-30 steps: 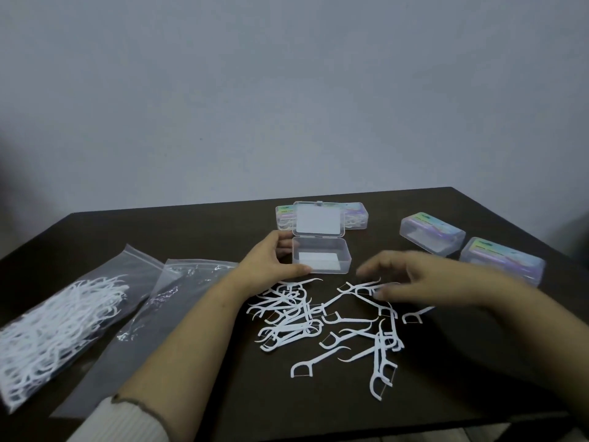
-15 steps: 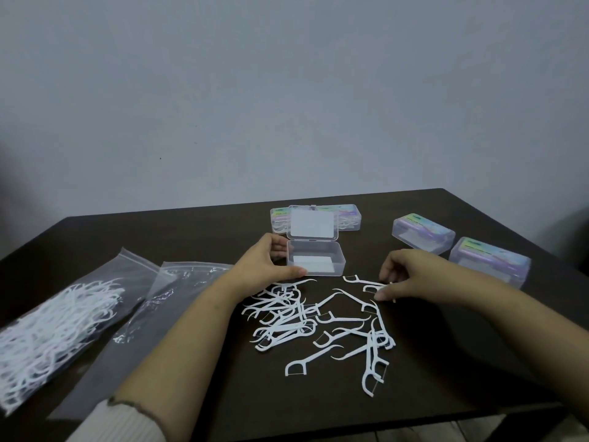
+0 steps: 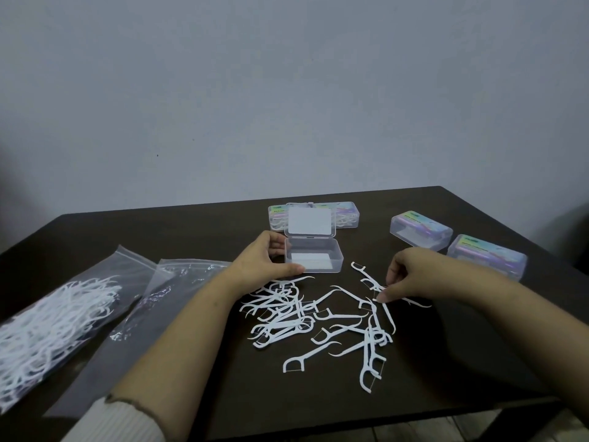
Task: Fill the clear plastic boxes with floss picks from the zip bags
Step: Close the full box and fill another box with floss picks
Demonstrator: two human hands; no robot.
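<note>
Fingers (image 3: 390, 283) of right hand (image 3: 414, 275), spread a moment ago, now pinched on floss pick (image 3: 366, 275) (first one for open box (image 3: 314, 258)), left hand (image 3: 264, 261) gripping box side.

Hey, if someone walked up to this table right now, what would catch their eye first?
Probably the scatter of white floss picks on the middle of the dark table, with the right hand pinching at some. Just behind, the left hand steadies an open clear box, and a bag full of picks lies far left.
</note>
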